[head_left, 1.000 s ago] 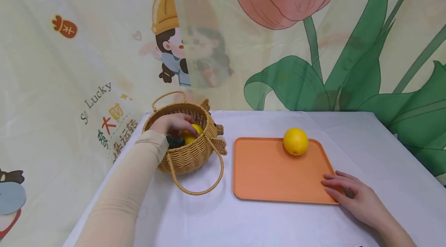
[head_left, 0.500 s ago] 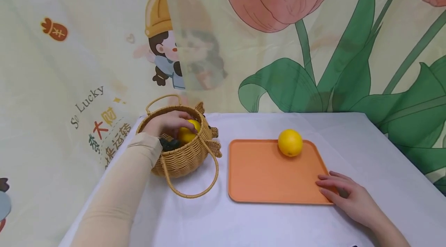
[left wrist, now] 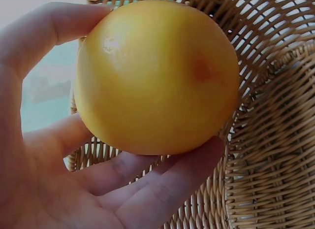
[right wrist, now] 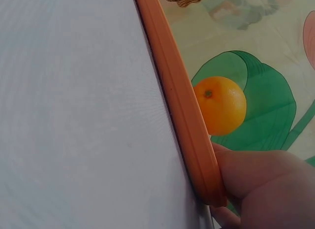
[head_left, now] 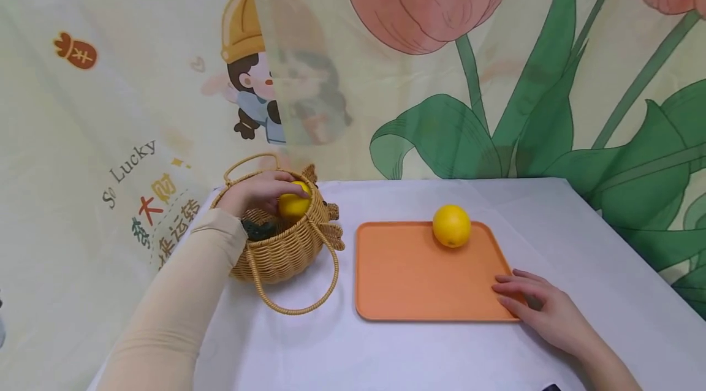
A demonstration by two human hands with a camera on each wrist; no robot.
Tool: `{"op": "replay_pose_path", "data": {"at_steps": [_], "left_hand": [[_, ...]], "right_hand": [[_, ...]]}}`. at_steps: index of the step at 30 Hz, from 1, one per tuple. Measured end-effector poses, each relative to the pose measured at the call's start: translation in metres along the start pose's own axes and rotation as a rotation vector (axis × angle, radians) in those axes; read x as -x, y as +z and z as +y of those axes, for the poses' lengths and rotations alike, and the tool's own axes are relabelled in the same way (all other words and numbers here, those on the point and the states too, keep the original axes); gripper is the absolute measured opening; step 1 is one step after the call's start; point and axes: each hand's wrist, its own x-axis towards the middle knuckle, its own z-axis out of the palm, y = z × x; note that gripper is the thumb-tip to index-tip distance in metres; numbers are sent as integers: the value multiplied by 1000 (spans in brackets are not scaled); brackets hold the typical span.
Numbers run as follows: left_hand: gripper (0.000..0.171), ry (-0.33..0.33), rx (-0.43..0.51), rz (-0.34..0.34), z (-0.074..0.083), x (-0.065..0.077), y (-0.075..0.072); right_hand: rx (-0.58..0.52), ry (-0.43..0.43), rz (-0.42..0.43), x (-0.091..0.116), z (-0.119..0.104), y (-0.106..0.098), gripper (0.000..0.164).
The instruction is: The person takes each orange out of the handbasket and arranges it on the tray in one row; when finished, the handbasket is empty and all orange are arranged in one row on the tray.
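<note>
In the head view, my left hand (head_left: 263, 190) reaches over the rim into a woven wicker basket (head_left: 284, 256) and grips a yellow orange (head_left: 294, 202). The left wrist view shows thumb and fingers curved around this orange (left wrist: 157, 76), with wicker wall behind it. My right hand (head_left: 551, 311) rests at the near right corner of an orange tray (head_left: 413, 280), its fingers lying loosely over the rim. Seen from the right wrist, the thumb (right wrist: 261, 165) lies along the tray edge (right wrist: 184, 111). Another orange (head_left: 451, 226) sits at the tray's back right.
The basket has a looped handle (head_left: 298, 311) hanging down its front and another handle (head_left: 250, 161) standing at the back. Beneath the left wrist shows a dark item (head_left: 259, 230). A white cloth (head_left: 358, 354) covers the table, and a printed curtain (head_left: 386, 103) hangs behind it.
The head view has turned a little right, so everything sits further left. My left hand has taken a fuller hold of the orange and raised it slightly in the basket. The right hand stays at the tray.
</note>
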Motion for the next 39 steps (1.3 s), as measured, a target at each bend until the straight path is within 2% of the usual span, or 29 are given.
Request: {"op": "replay_pose_path", "data": {"at_steps": [9,15,18,25,30,39], "left_hand": [[64,-50,53,-16,7,11,-9],[53,-10,55,-25,9,17,-15],[47,27,73,3,13,22,-16],[60,45,107,70,27,29,-14],[59,75,110,74,36,32,-10],[57,134,142,60,58,34,8]], "right_hand": [[9,-33,13,-3,-2,-3,30],[11,-49,10,-4,-2,-6,29],[13,-40,8,-3,-2,-6,30],[11,-21,15,0,-1,-5,32],[11,-33,14,1,-1,-5,31],[10,-19,-1,0,1,-2,34]]}}
